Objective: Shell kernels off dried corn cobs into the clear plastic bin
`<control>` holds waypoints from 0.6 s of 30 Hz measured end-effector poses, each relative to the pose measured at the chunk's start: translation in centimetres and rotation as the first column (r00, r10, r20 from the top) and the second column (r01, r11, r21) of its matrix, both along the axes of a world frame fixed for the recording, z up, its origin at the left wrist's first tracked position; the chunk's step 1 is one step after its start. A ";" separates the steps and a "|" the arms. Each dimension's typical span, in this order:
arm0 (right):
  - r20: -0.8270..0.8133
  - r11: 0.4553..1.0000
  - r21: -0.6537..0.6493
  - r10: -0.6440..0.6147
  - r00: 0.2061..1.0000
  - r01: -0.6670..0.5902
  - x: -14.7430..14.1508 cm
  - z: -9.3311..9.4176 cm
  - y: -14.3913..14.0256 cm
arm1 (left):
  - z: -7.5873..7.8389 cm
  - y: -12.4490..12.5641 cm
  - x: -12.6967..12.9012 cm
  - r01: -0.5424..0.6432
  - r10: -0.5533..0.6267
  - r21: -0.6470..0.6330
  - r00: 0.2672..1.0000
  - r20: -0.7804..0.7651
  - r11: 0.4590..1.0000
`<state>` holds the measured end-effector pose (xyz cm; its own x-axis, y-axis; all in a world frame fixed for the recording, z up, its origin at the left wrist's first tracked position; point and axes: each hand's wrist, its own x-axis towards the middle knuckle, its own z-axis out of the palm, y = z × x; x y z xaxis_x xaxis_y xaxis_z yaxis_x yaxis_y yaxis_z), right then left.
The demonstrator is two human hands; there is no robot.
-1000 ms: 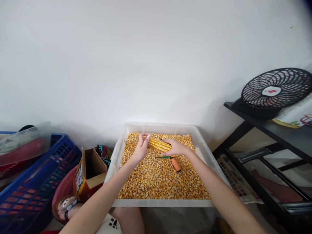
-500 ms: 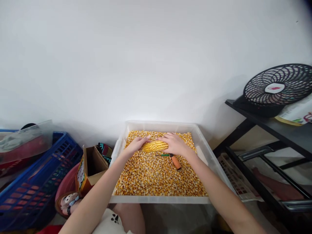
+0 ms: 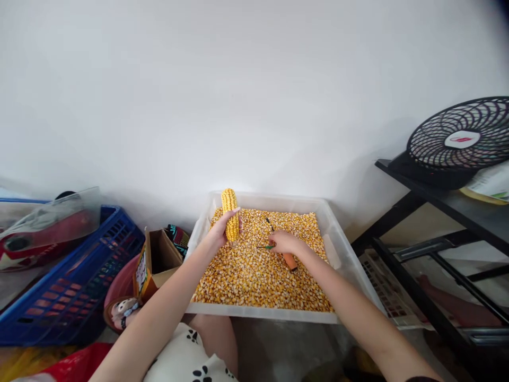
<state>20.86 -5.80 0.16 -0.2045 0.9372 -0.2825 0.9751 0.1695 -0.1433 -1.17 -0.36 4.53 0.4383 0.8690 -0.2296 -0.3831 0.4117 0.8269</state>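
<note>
White wall fills the top half. Blue crate at far left is cut off by the frame edge, w/ a clear plastic piece over red stuff lying on it, contents hard to read. Black rack at right runs out of frame; black fan on top is clipped at the right edge. Clear bin in the middle holds loose corn kernels; its near wall hides the bottom layer. Cardboard box just left of the bin, inside too dark to see. Lap w/ paw-print fabric cut off at the bottom.

Left hand is wrapped around the lower part of the corn cob, held upright over the bin's far-left corner; fingers hide the cob's bottom end. Right hand lies on the kernels, fingers curled onto the orange-handled tool; its green shaft and tip are thin, hard to make out, and can't tell if the grip is closed on it.

Vs 0.5 s ago: cob was lying flat across the kernels w/ both hands on it. Now it stands up in the left only, and the right has dropped to the tool. View shifted a bit left.
</note>
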 end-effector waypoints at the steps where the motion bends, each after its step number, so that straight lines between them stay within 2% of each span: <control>1: 0.013 1.000 -0.011 0.013 1.000 -0.013 -0.2 -0.4 0.0 | 0.2 0.0 -0.2 -0.011 0.012 -0.012 0.999 0.039 1.000; 3: 0.022 1.000 -0.016 0.023 1.000 -0.022 -0.6 -0.8 -0.2 | 0.4 -0.1 -0.3 -0.025 0.029 -0.045 0.995 0.090 0.999; 6: 0.033 0.999 -0.029 0.028 0.999 -0.027 -1.2 -0.6 -0.3 | 0.6 -0.3 -0.4 -0.052 0.059 -0.086 0.994 0.087 0.995; 11: -0.038 1.000 -0.006 0.025 0.999 -0.025 -1.2 1.5 -0.7 | 0.4 0.0 -0.6 -0.054 0.067 -0.111 0.991 0.118 0.992; 12: -0.073 0.999 0.014 0.032 0.997 -0.031 -1.2 2.2 -0.8 | 0.3 0.1 -0.7 -0.051 0.064 -0.108 0.990 0.129 0.993; 14: -0.270 0.993 0.115 0.054 0.961 -0.023 -1.4 3.8 -1.4 | 0.1 0.4 -0.8 -0.056 0.070 -0.096 0.987 0.145 0.994; 18: -0.537 0.968 0.249 0.146 0.831 -0.009 -2.5 6.4 -2.7 | -0.2 1.0 -1.0 -0.106 0.115 -0.065 0.981 0.156 0.992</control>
